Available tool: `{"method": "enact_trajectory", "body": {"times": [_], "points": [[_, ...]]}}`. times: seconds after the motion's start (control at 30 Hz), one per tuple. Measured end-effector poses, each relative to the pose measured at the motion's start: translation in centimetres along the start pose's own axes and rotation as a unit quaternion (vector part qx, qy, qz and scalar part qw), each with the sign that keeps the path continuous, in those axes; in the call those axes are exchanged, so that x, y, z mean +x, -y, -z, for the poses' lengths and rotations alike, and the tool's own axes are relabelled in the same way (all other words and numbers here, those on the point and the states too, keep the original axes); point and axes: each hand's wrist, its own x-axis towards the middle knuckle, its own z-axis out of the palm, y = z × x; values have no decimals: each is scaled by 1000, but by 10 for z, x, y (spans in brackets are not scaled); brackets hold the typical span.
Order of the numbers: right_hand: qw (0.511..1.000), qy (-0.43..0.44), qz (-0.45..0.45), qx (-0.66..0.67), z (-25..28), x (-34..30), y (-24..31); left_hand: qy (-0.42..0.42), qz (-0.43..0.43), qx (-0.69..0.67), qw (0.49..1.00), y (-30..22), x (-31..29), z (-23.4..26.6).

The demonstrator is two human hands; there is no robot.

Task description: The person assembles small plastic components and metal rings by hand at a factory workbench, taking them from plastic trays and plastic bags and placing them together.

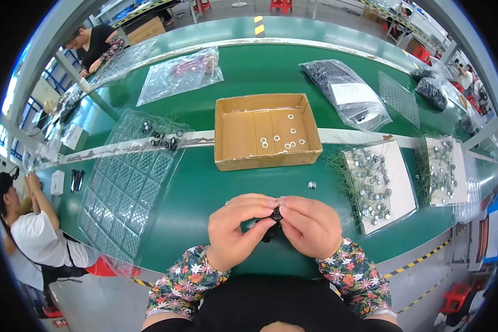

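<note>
My left hand [239, 226] and my right hand [311, 226] meet at the near edge of the green table, fingertips pinched together around a small round black part [275, 214]. More black pieces [269, 234] show just below it, between the hands; whether they are joined to it I cannot tell. Beyond my hands stands a shallow cardboard box [268, 161] with several small white rings [277, 138] scattered inside. A small shiny piece [312, 185] lies on the table between the box and my right hand.
To the left lies a clear plastic blister tray [122, 188], several black parts [161, 138] at its far end. On the right are two white boards [399, 182] [456, 177] with small metallic parts and thin wires. Plastic bags [343, 91] lie farther back. Co-workers [41, 232] sit at left.
</note>
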Motion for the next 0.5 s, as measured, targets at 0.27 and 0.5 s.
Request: {"method": "enact_trajectory", "body": {"times": [0.27, 0.5], "points": [[997, 2, 38, 73, -1, 0, -1, -7, -75, 37, 996, -9, -2, 2], [995, 12, 35, 95, -2, 0, -1, 3, -114, 98, 989, -11, -1, 4]]}}
